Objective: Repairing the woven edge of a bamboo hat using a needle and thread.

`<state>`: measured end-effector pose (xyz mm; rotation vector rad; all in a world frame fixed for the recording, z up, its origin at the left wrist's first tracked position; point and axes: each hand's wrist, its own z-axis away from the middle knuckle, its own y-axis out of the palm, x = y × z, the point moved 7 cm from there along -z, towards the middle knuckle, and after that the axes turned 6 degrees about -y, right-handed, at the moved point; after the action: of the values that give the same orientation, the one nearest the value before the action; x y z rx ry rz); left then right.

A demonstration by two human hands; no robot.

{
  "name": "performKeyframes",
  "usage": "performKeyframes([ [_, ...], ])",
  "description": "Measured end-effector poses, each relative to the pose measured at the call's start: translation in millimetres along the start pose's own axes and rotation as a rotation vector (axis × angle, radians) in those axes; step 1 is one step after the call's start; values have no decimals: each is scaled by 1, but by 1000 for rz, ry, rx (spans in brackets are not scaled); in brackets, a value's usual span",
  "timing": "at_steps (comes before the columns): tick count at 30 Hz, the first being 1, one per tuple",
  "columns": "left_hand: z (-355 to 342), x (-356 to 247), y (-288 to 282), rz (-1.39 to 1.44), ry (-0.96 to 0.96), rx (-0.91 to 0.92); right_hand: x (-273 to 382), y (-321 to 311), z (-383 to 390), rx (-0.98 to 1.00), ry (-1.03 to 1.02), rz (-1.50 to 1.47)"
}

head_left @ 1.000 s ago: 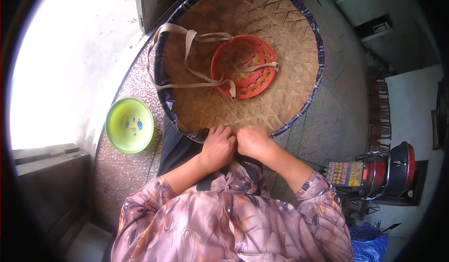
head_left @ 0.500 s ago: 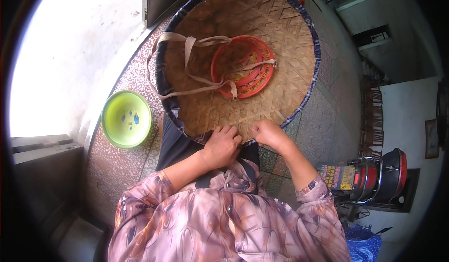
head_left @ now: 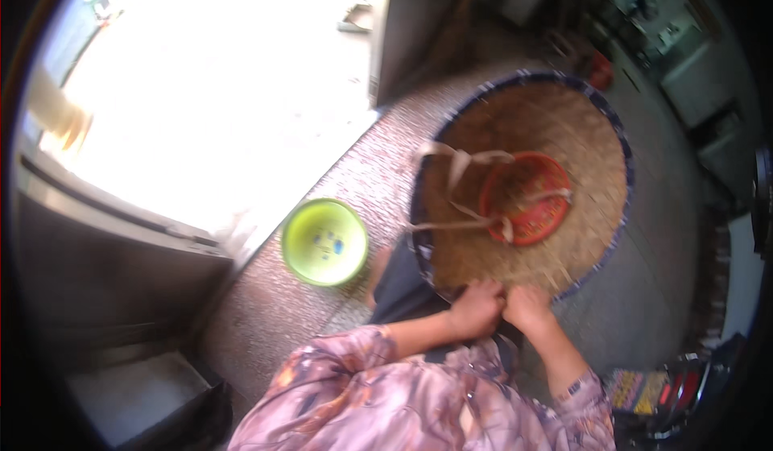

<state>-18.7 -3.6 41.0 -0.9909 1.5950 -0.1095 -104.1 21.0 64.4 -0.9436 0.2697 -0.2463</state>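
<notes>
The picture is blurred. A large round woven bamboo tray (head_left: 596,217) with a dark blue cloth-bound rim rests over my dark-clad legs. In its middle is a red slotted plastic basket (head_left: 538,209), with pale cloth straps (head_left: 460,161) lying across both and over the rim. My left hand (head_left: 479,308) has its fingers closed on the tray's near rim. Just beside it my right hand (head_left: 525,308) is also closed on that rim; exactly what its fingertips pinch is hidden.
A green basin (head_left: 338,258) sits on the speckled floor at my left, beside a bright doorway with a dark door panel (head_left: 403,32). A metal box (head_left: 137,395) stands at lower left. A motorbike (head_left: 660,391) is at lower right, and red objects (head_left: 600,72) lie at the back.
The view has swung left, so the tray, basin and both hands appear farther right, and more doorway shows. My hands remain at the near rim, closer together than half a second ago.
</notes>
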Motion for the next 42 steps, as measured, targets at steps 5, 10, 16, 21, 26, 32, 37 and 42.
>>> performKeyframes([
  [5,5,-4,20,-51,14,7,-27,35,-2,-140,39,-69],
  [10,6,7,24,-124,-36,-51,-30,41,-19,-85,34,-116],
  [16,4,12,25,-110,-71,-54,-24,36,-23,-288,-46,-44],
  [21,3,15,49,-43,-114,24,-49,64,-20,-281,106,-91],
  [26,2,13,31,-100,-70,66,-51,51,-9,-469,-16,-426],
  [32,-4,19,-5,-179,-92,-24,-47,12,20,-387,-63,-585],
  [37,-11,6,4,-111,-56,-18,-54,54,38,-283,26,-603],
  [42,-10,0,6,-108,-60,5,-60,62,37,-324,87,-658],
])
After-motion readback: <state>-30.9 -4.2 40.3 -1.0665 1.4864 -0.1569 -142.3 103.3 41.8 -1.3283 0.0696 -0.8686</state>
